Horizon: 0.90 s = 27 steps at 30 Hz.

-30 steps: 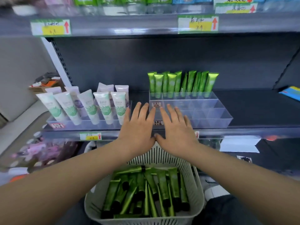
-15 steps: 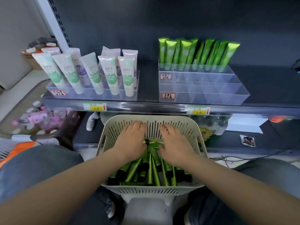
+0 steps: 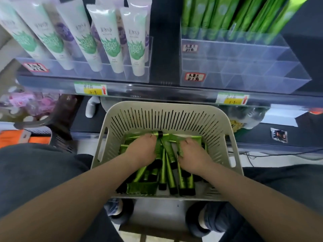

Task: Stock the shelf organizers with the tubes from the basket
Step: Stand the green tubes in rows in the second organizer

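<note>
Both hands (image 3: 167, 151) dig among green tubes (image 3: 165, 173) inside the slotted basket (image 3: 162, 110).

Both forearms were bare, with no sleeves, watch or rings visible. The person wore dark grey trousers (image 3: 35, 172) and dark shoes (image 3: 120, 209) with pale socks (image 3: 201, 218) at the ankles.

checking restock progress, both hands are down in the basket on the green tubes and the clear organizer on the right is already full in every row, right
Not quite. In the head view only the back row of the clear organizer holds green tubes; its front rows are empty. Both the left hand and right hand are in the basket.
</note>
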Motion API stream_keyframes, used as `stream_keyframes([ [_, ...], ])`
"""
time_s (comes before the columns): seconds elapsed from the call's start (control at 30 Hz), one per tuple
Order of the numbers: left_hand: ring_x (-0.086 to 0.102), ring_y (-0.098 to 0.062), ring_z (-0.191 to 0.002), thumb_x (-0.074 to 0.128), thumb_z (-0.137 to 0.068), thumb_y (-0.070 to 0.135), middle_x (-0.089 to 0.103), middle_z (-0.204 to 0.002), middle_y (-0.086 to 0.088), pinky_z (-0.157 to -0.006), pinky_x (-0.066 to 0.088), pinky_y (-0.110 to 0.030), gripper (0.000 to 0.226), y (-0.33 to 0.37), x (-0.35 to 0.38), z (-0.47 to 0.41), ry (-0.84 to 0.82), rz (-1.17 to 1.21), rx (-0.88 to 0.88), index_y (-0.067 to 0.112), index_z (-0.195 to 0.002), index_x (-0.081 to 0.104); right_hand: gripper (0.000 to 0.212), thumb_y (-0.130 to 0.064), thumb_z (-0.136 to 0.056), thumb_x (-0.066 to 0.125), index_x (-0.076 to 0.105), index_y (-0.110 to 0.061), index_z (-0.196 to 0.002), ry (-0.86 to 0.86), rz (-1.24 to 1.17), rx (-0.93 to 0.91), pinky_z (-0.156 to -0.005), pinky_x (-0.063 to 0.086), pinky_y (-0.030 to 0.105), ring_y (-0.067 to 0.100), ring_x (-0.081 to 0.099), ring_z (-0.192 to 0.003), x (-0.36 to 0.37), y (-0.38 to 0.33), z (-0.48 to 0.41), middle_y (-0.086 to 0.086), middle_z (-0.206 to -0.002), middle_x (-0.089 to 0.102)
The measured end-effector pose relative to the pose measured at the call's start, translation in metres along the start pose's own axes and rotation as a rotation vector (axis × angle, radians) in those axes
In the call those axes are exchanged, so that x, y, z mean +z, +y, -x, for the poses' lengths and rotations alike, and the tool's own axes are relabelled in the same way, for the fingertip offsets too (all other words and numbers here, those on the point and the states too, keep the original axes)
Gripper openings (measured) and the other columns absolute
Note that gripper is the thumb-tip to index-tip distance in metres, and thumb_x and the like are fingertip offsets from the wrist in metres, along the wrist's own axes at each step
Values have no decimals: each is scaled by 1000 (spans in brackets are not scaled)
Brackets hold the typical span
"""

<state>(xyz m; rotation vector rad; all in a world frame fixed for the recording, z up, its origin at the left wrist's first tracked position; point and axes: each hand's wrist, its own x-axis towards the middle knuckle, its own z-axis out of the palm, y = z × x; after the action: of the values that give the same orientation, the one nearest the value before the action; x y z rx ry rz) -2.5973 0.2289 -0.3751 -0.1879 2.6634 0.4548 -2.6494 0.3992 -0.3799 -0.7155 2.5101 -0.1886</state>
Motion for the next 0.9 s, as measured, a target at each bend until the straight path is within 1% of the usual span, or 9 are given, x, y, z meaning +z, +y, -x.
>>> stream_keyframes([
  [0.13, 54, -23, -105, 56, -86, 10, 51, -110, -7, -85, 49, -32, 24, 4, 15, -20, -70, -3, 20, 10, -110, 52, 50, -17, -82, 60, 44, -7, -129, -64, -19, 59, -99, 44, 38, 25, 44, -117, 8, 11, -16, 9, -123, 43],
  [0.23, 53, -23, -107, 59, -85, 9, 50, -113, -7, -87, 49, -33, 28, 5, 24, -34, -90, -26, 28, 9, -112, 52, 50, -13, -80, 61, 47, -7, -128, -95, -33, 89, -97, 46, 37, 27, 45, -118, 12, 23, -28, 11, -125, 44],
  [0.4, 55, -24, -105, 58, -85, 2, 54, -113, -10, -80, 45, -29, 33, 2, 29, -53, -138, -37, 60, 8, -117, 52, 37, -12, -85, 56, 50, -4, -121, -123, -25, 135, -93, 45, 33, 27, 44, -117, 17, 38, -45, 14, -124, 44],
  [0.5, 58, -25, -100, 58, -83, 0, 58, -112, -12, -84, 51, -32, 36, 1, 31, -64, -183, -30, 75, 6, -119, 55, 31, -10, -85, 55, 50, -3, -115, -126, -17, 155, -88, 46, 33, 27, 46, -112, 18, 40, -54, 14, -120, 45],
  [0.6, 59, -26, -100, 53, -82, -6, 59, -113, -13, -87, 53, -38, 37, 0, 37, -75, -198, -14, 84, 5, -117, 57, 36, -11, -84, 56, 49, -3, -118, -107, -4, 132, -91, 46, 32, 27, 45, -114, 19, 41, -64, 14, -121, 45],
  [0.67, 59, -25, -102, 51, -83, -8, 59, -116, -12, -86, 53, -35, 42, 0, 39, -80, -205, -14, 78, 7, -122, 57, 39, -11, -85, 56, 48, -4, -122, -100, 6, 107, -94, 44, 32, 27, 43, -117, 22, 41, -72, 14, -123, 46],
  [0.73, 60, -25, -101, 49, -86, -10, 59, -117, -12, -80, 52, -29, 46, 0, 40, -84, -229, -15, 90, 10, -127, 55, 39, -8, -85, 55, 47, -3, -123, -104, 24, 76, -95, 43, 32, 27, 43, -117, 25, 40, -79, 15, -124, 46],
  [0.83, 59, -24, -99, 45, -87, -11, 59, -115, -12, -73, 46, -28, 48, -2, 41, -89, -261, -29, 142, 12, -127, 57, 46, -7, -84, 56, 45, -3, -128, -132, 55, 36, -99, 42, 34, 29, 42, -120, 29, 38, -89, 17, -127, 45],
  [0.9, 59, -24, -98, 45, -88, -10, 60, -113, -12, -73, 45, -28, 45, -5, 43, -92, -269, -48, 172, 13, -124, 59, 51, -11, -84, 58, 42, -4, -132, -155, 94, 16, -101, 41, 37, 29, 39, -122, 32, 39, -93, 16, -129, 44],
])
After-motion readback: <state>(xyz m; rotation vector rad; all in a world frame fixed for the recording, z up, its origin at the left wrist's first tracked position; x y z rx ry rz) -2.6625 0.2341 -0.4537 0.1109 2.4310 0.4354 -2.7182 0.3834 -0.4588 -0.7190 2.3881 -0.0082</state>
